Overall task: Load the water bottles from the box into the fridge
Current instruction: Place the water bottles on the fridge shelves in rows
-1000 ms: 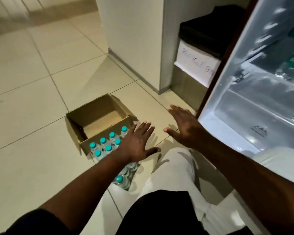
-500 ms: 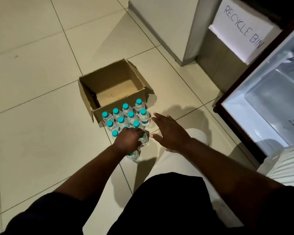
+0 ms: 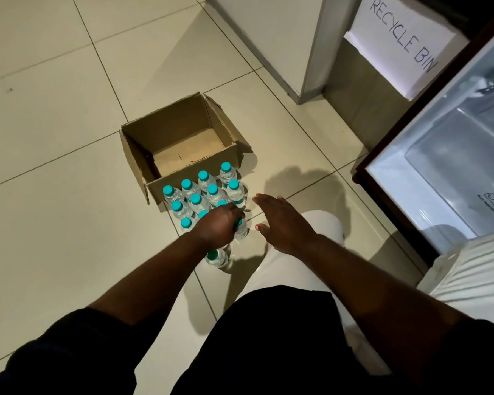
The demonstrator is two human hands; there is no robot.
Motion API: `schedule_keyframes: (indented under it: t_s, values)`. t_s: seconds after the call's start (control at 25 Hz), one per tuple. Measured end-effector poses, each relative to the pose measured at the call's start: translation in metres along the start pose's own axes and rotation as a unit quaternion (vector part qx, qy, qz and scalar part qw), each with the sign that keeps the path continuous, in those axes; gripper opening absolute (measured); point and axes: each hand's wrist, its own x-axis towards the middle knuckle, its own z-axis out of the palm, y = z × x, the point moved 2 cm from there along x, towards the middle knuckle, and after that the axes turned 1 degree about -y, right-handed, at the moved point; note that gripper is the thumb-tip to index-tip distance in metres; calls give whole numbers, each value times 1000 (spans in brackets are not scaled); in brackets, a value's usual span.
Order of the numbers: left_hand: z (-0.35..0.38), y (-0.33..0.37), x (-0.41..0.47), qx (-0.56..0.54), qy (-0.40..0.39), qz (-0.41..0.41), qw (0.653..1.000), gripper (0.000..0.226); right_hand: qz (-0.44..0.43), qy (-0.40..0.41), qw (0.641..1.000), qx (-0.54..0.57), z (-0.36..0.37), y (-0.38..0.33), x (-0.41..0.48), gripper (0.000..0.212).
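Several small clear water bottles (image 3: 203, 192) with teal caps stand on the floor tiles against the near wall of a cardboard box (image 3: 194, 181), whose inside shows only bare cardboard. My left hand (image 3: 218, 225) is curled over the top of one bottle (image 3: 241, 230) at the near right of the cluster and grips it at the cap. My right hand (image 3: 283, 223) hovers just right of the bottles with fingers straight, holding nothing. The open fridge (image 3: 451, 172) is at the right, its lit white interior showing.
A bin with a paper sign reading RECYCLE BIN (image 3: 399, 41) stands behind the fridge door edge, beside a white cabinet corner (image 3: 305, 52). My knee in light trousers (image 3: 322, 223) is below my right hand. Another bottle (image 3: 217, 258) stands under my left wrist.
My view tilted down from the fridge to the bottles. My left hand went from flat and spread to curled on a bottle top; my right hand came nearer the cluster.
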Motion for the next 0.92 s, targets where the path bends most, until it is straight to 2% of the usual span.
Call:
schedule_keyframes:
  t_s: [0.2,0.36,0.6,0.8,0.92]
  values:
    - [-50,31,21,-25,15,74,997,45,47,14,996,80,-26,15,-11,69]
    - [-95,73,46,-18,6,120,993,45,77,73,985,133,-66,30,-20,68]
    - [-166,156,83,38,33,216,975,38,-4,201,976,88,-154,61,-51,65]
    - [-219,252,106,61,57,297,951,33,87,266,953,114,-235,85,-97,61]
    - [-246,306,111,67,62,344,934,37,103,307,938,121,-278,98,-124,61]
